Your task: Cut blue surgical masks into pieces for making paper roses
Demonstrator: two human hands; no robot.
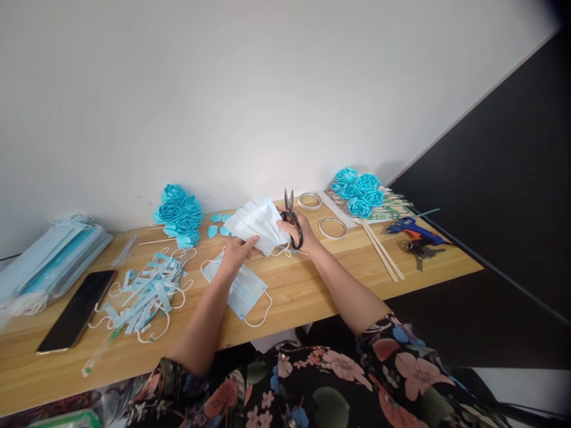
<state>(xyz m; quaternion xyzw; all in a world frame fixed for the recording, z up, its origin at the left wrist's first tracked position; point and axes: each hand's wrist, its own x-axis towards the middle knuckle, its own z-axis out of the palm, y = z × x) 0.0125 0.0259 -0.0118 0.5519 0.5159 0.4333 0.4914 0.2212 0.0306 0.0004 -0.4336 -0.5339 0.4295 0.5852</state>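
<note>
My left hand (236, 251) pinches the lower edge of a white face mask (260, 224) held up above the wooden table (303, 291). My right hand (300, 229) grips black scissors (291, 217) with blades pointing up at the mask's right side. A second, light blue mask (241, 288) lies flat on the table under my left wrist.
A heap of cut blue strips and ear loops (147, 291) lies left, beside a black phone (78, 309) and a stack of masks (49, 261). Blue fabric roses (178, 214) (357, 190), tape rolls (332, 227), wooden sticks (383, 252), a blue glue gun (413, 229) and keys (419, 249) lie behind and to the right.
</note>
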